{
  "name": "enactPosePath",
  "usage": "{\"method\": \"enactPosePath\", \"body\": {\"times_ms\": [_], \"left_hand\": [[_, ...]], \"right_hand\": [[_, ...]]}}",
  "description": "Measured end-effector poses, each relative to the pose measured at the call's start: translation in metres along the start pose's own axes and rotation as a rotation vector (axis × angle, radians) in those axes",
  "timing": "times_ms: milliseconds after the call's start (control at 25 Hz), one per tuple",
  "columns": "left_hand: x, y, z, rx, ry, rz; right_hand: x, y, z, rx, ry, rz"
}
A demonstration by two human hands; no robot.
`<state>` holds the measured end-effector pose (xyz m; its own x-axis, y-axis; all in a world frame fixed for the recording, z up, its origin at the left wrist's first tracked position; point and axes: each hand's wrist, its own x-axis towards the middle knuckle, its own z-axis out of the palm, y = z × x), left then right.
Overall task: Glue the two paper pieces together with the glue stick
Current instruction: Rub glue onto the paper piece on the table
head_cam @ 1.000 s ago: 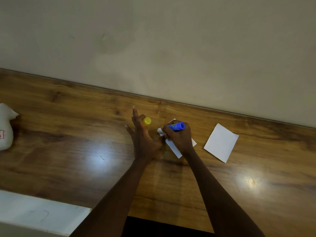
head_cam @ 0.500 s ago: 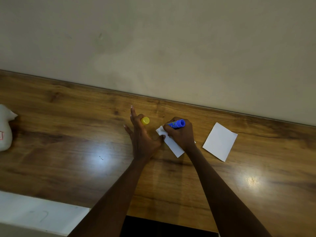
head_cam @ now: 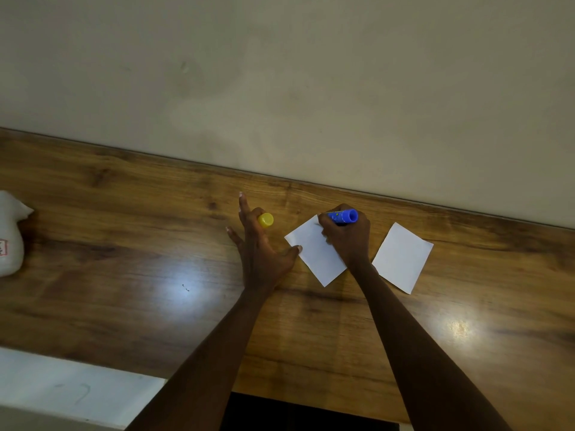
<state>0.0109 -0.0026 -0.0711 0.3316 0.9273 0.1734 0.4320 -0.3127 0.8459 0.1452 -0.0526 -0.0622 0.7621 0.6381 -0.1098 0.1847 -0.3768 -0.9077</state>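
Two white paper pieces lie on the wooden table (head_cam: 124, 244). My right hand (head_cam: 347, 237) grips the blue glue stick (head_cam: 342, 217) and presses its hidden tip onto the far part of the left paper piece (head_cam: 317, 256). My left hand (head_cam: 261, 244) holds the yellow cap (head_cam: 266, 220) between its fingers, and its thumb pins the left edge of that same paper. The other fingers are spread above the table. The second paper piece (head_cam: 403, 258) lies untouched to the right of my right wrist.
A white bag (head_cam: 9, 237) sits at the table's far left edge. A beige wall (head_cam: 280, 88) runs right behind the table. A white surface (head_cam: 62, 387) shows at the lower left, below the table's near edge.
My right hand has slid the glue stick to the right and toward the far edge of the paper, uncovering more of the sheet. The left hand has stayed in place.
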Motion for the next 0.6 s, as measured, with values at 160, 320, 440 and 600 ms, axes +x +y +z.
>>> {"method": "enactPosePath", "body": {"times_ms": [160, 320, 440, 600], "left_hand": [[-0.001, -0.002, 0.001, 0.001, 0.005, 0.000], [-0.005, -0.001, 0.000, 0.016, 0.007, 0.005], [-0.006, 0.000, 0.000, 0.021, -0.002, -0.007], [-0.005, 0.000, 0.001, 0.019, -0.014, -0.032]], "right_hand": [[0.003, 0.002, 0.001, 0.017, 0.047, 0.027], [0.003, 0.004, 0.001, 0.022, 0.053, 0.067], [-0.004, -0.003, -0.003, 0.090, 0.049, 0.073], [-0.046, -0.015, 0.000, -0.069, 0.172, -0.060]]}}
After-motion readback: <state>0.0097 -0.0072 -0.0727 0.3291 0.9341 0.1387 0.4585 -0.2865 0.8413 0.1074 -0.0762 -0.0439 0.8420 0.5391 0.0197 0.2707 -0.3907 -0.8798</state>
